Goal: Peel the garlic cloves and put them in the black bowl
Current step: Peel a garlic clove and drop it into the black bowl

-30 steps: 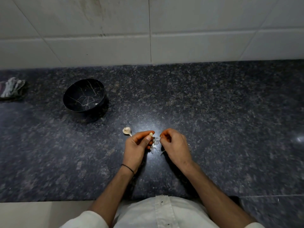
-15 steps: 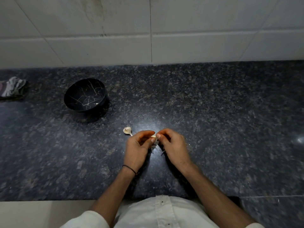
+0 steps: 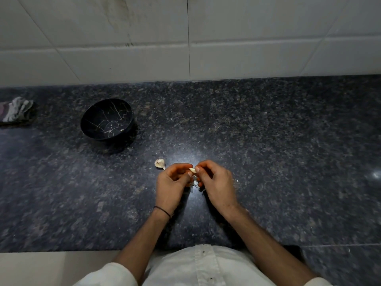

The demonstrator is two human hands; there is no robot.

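A pale garlic clove (image 3: 193,170) sits between the fingertips of both hands above the dark granite counter (image 3: 268,151). My left hand (image 3: 172,185) pinches it from the left with thumb and forefinger. My right hand (image 3: 216,182) pinches it from the right, fingers curled. Thin bits of peel (image 3: 194,183) lie on the counter under the hands. The rest of a garlic bulb (image 3: 160,163) lies just left of my left hand. The black bowl (image 3: 106,119) with gold veins stands at the back left; a small pale piece shows inside near its right wall.
A crumpled grey cloth (image 3: 17,109) lies at the far left by the white tiled wall (image 3: 185,38). The counter's front edge (image 3: 61,251) runs just before my body.
My hands have come closer together on the clove, and the clove now shows more plainly between the fingertips. Bowl and bulb have not moved.
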